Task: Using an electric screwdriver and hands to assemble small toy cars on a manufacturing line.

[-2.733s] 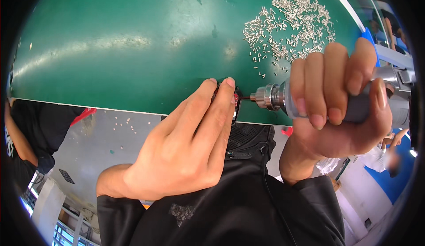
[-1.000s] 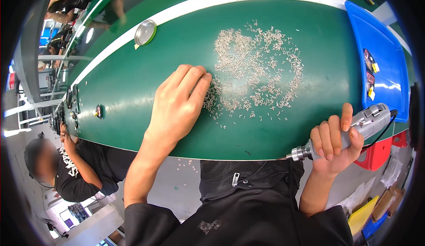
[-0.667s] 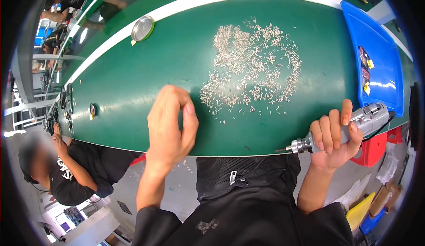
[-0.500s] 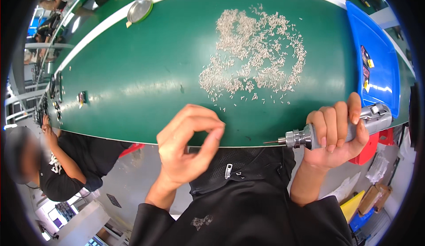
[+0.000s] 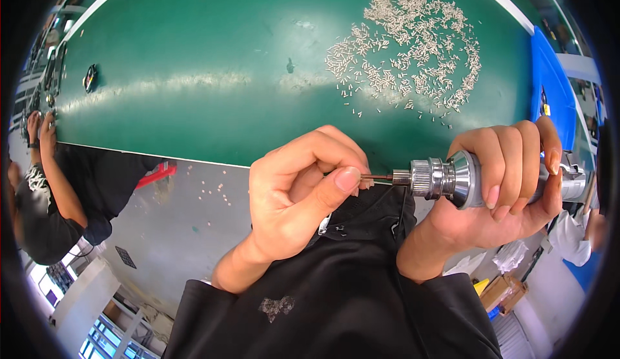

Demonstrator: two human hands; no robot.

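Note:
In my right hand [image 5: 497, 175] is a silver handheld power tool [image 5: 463, 179] with a knurled collar. My fingers wrap round its body, and its thin bit [image 5: 382, 177] points left. My left hand [image 5: 297, 194] is closed in a pinch, thumb and forefinger together at the far end of the bit. The fingertips hide that end, so whether a small piece sits between them cannot be made out. Beyond my hands, many small pale metal pins [image 5: 391, 0] lie scattered over the green bench top [image 5: 206, 36].
A blue tray [image 5: 555, 91] stands at the right. A small dark item [image 5: 90, 78] lies on the bench's far left, where another person [image 5: 61, 184] works. Below the bench edge are a red stool [image 5: 157, 174], small pale bits on the floor and a cardboard box [image 5: 510, 290].
My left hand has moved right and my right hand with the power tool slightly left, so the pinch now meets the bit's tip. The view has shifted; the round tin has left it.

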